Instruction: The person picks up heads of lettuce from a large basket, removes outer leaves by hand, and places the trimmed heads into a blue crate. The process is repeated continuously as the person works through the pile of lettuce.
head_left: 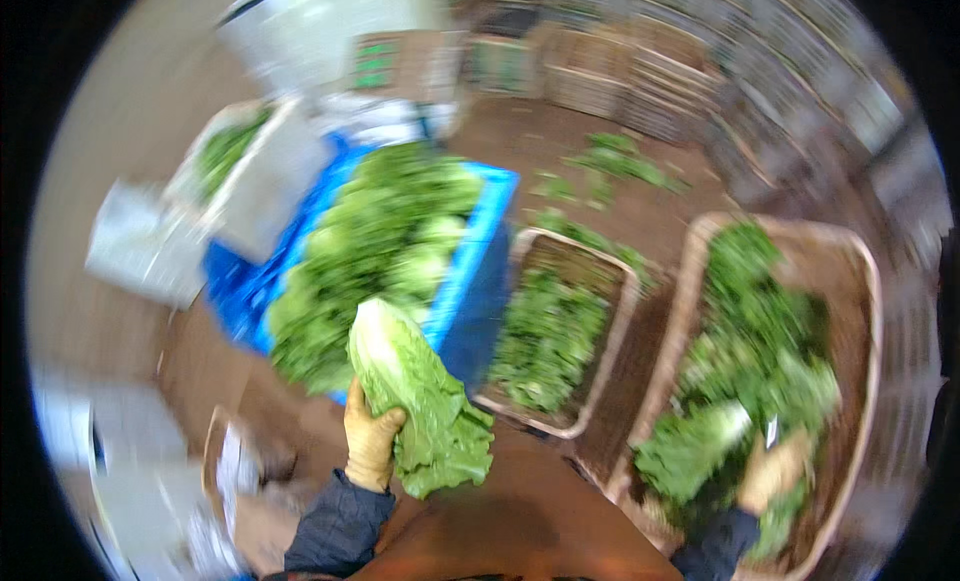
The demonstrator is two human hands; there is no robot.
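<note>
My left hand, in a yellowish glove, grips a head of leafy lettuce with its pale stem end up, beside a blue-lined crate. Many more lettuce heads fill this crate. My right hand, gloved too and blurred, is inside the large plastic tub on the right. A short, bright blade, apparently a small knife, sticks up from its fingers. Around that hand lie loose green leaves and a leafy piece with a pale stem.
A smaller crate of leaves stands between the blue-lined crate and the tub. Leaves litter the brown floor. Stacked crates stand behind. On the left are a foam box with greens and a white box.
</note>
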